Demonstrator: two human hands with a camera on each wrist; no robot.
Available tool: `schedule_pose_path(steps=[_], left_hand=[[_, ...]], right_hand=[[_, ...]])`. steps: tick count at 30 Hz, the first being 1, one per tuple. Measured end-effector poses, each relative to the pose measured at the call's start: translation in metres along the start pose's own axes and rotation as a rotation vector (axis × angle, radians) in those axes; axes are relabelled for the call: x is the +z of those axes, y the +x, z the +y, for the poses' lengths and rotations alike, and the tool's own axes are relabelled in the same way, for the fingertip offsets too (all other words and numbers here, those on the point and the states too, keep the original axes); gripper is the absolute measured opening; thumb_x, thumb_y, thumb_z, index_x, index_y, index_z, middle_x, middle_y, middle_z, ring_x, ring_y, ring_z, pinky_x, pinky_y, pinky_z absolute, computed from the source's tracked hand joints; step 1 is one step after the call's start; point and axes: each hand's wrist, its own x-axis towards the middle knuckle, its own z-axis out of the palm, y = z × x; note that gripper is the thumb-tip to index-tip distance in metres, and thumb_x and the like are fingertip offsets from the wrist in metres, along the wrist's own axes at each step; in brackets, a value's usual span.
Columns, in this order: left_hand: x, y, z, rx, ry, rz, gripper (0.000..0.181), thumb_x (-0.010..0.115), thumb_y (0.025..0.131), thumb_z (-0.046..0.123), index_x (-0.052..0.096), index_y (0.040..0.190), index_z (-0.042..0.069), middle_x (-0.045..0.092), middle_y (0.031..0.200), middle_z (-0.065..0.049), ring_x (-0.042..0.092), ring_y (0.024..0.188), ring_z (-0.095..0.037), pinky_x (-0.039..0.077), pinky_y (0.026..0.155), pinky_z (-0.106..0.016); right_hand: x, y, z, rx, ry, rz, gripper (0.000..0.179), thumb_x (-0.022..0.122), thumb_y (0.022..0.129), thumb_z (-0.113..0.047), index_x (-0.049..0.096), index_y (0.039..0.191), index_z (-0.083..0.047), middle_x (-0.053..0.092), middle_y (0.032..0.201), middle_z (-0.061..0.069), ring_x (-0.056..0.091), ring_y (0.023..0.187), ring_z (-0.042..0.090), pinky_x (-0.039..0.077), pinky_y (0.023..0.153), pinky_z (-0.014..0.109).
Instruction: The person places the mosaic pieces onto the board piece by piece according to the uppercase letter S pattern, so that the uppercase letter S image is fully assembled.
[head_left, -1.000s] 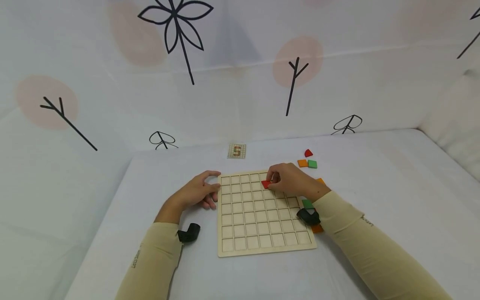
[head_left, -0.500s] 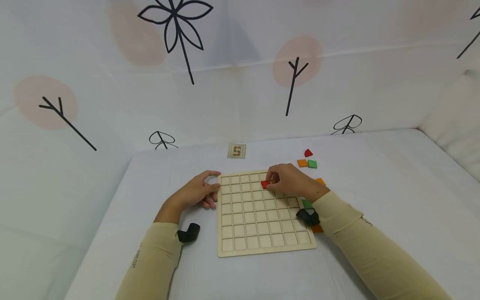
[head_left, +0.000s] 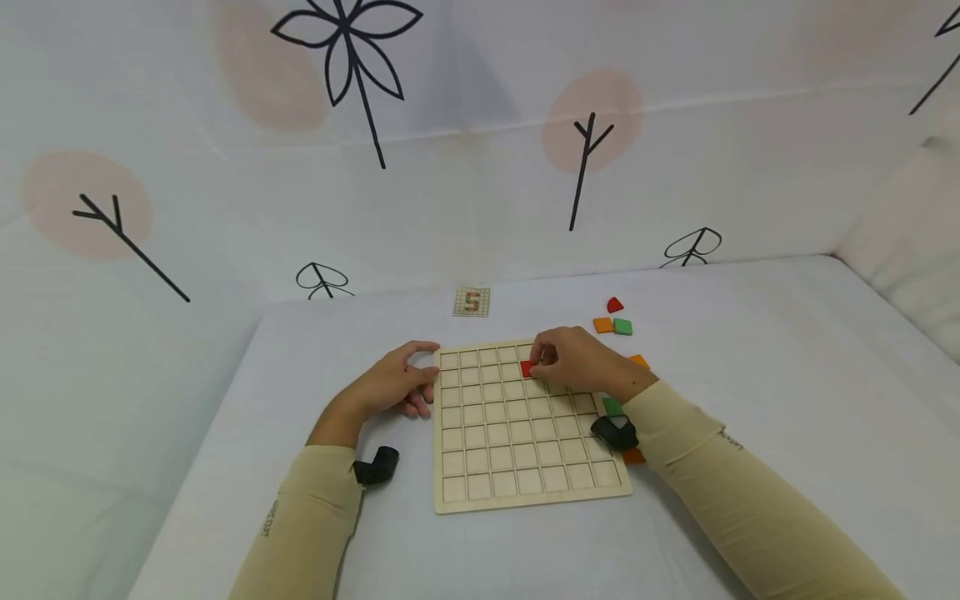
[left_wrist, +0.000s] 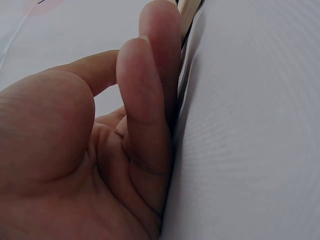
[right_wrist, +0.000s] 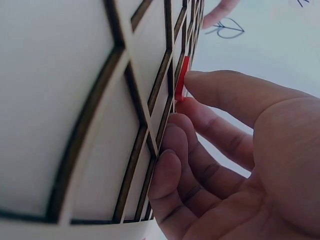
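Observation:
A square wooden grid board [head_left: 497, 435] lies on the white cloth between the hands. Along its left edge, near the far corner, rests my left hand [head_left: 386, 383], thumb and index finger touching the rim. In the left wrist view that hand [left_wrist: 100, 130] is loosely bent, with nothing seen in its grasp. My right hand [head_left: 573, 360] reaches over the board's far right part, thumb and index finger pinching a red square tile [head_left: 526, 368]. The right wrist view has this tile [right_wrist: 182, 80] at a grid cell, thumb and index fingertips at its edge, while the other fingers rest against the board.
A small pattern card [head_left: 472, 302] lies beyond the board. Behind the right hand are an orange tile [head_left: 603, 325], a green tile [head_left: 623, 327] and a red quarter-round piece [head_left: 615, 304]. More tiles, such as a green one [head_left: 612, 407], lie partly hidden under the right forearm.
The red tile has shifted slightly left and gone from askew to lined up with a grid cell, the right hand moving with it. The left hand stays at the board's edge.

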Motion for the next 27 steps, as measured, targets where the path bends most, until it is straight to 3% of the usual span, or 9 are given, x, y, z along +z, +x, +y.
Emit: schedule_pose_path(steps=[27], left_hand=[[-0.0005,0.0001,-0.0010,-0.008,-0.007,-0.003,0.051,0.055,0.104,0.027,0.035,0.151,0.026,0.065,0.080,-0.007,0.066,0.060,-0.016,0.053,0.057,-0.027]], right_hand=[[0.0008,-0.0015,-0.0017,-0.028,-0.032,-0.010,0.011,0.070,0.094,-0.018,0.064,0.098,-0.010,0.062,0.080,0.001,0.053,0.072,0.015,0.046,0.068,0.030]])
